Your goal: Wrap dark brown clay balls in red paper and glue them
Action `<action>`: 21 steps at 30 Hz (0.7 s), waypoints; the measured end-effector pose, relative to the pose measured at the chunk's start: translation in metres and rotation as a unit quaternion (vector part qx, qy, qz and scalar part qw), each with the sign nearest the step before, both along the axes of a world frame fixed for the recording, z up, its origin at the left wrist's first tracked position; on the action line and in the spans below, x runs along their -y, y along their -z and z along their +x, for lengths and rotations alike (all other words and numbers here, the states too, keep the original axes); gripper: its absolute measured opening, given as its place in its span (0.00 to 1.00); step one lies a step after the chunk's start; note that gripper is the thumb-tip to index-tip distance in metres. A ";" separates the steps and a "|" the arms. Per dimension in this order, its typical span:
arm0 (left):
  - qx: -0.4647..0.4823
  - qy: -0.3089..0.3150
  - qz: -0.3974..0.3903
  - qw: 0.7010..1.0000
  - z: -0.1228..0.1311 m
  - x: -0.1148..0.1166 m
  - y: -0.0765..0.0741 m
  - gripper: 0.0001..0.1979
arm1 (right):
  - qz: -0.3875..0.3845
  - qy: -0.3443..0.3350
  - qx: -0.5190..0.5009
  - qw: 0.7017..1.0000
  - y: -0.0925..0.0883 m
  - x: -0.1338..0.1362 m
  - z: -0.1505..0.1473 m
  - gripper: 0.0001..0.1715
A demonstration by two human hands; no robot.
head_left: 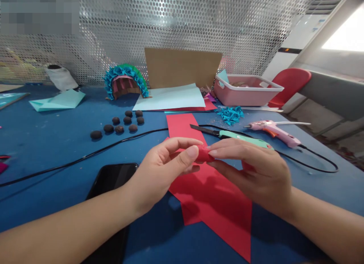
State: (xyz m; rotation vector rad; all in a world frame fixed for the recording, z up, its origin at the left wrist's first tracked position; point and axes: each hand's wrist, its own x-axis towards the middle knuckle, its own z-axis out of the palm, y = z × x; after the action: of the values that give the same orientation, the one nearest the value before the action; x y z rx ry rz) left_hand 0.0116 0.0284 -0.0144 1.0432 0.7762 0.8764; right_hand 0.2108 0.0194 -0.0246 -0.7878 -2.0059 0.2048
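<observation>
Between my two hands is a small piece of red paper (203, 153), bunched or rolled up. My left hand (167, 165) pinches its left end with thumb and fingers. At its right end, the fingertips of my right hand (253, 165) close on it. Below lie flat sheets of red paper (216, 203), partly shaded by the hands. A utility knife (241, 137) with a mint-green handle and its dark blade out lies just behind my right hand, the blade over a red strip (182, 124).
A black phone (113, 177) lies under my left forearm. Several dark balls (119, 129), a pink glue gun (273, 131) with a black cable (85, 156), blue paper scraps (231, 114), a pink basket (247, 93), a blue-fringed arch (125, 80) and a cardboard sheet (182, 67) stand or lie beyond.
</observation>
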 end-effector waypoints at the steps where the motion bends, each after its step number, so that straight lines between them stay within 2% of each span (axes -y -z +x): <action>1: 0.003 0.001 -0.002 1.000 0.000 -0.001 0.001 0.09 | -0.014 0.004 -0.009 1.000 0.001 0.000 0.000 0.15; 5: 0.020 0.004 -0.034 0.999 0.000 -0.003 0.004 0.07 | -0.088 0.050 -0.080 0.992 0.000 0.001 -0.003 0.10; 8: 0.020 0.026 -0.046 0.998 0.000 -0.004 0.004 0.11 | -0.174 0.027 -0.153 0.972 -0.004 -0.001 -0.007 0.06; 10: 0.026 0.050 -0.046 0.997 0.000 -0.003 0.004 0.12 | -0.265 -0.022 -0.220 0.939 -0.006 -0.003 -0.008 0.06; 13: 0.037 0.062 -0.040 0.997 0.000 -0.003 0.004 0.09 | -0.422 -0.097 -0.291 0.853 -0.006 -0.005 -0.008 0.08; 15: 0.043 0.058 -0.033 0.997 0.001 -0.002 0.005 0.07 | -0.489 -0.124 -0.309 0.806 -0.004 -0.006 -0.007 0.08; 16: 0.045 0.058 -0.032 0.997 0.001 -0.003 0.005 0.06 | -0.504 -0.130 -0.312 0.795 -0.003 -0.006 -0.007 0.08; 21: 0.052 0.065 -0.038 0.996 0.002 -0.002 0.003 0.11 | -0.502 -0.127 -0.306 0.799 -0.003 -0.002 -0.006 0.06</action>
State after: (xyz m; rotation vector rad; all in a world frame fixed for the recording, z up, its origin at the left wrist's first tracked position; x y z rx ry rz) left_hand 0.0132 0.0304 -0.0177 0.9627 0.6425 0.7776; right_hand 0.2049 0.0216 -0.0218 -0.8949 -1.2560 1.5687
